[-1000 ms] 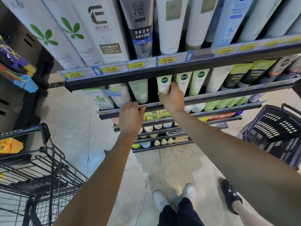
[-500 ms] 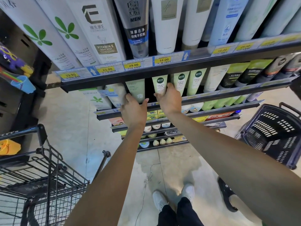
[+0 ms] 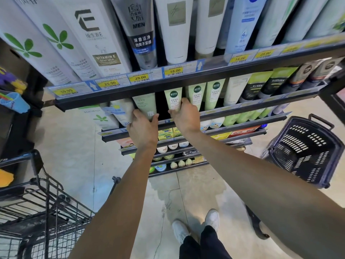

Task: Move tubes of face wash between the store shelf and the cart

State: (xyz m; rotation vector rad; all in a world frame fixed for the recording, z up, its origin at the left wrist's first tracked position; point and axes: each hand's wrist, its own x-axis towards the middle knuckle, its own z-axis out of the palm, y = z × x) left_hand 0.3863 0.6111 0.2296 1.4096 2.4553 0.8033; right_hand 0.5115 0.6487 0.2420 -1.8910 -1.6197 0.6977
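A person reaches both arms to a store shelf (image 3: 186, 116). The left hand (image 3: 142, 130) grips a pale green tube (image 3: 146, 105); the right hand (image 3: 183, 116) grips a lighter green tube (image 3: 173, 99) beside it. Both tubes stand on the shelf. Best lifted straight out, clear of the front rail, then carried left to the wire cart (image 3: 43, 208). Half a second ago the left fingers lay only at the tube's base; now they wrap it.
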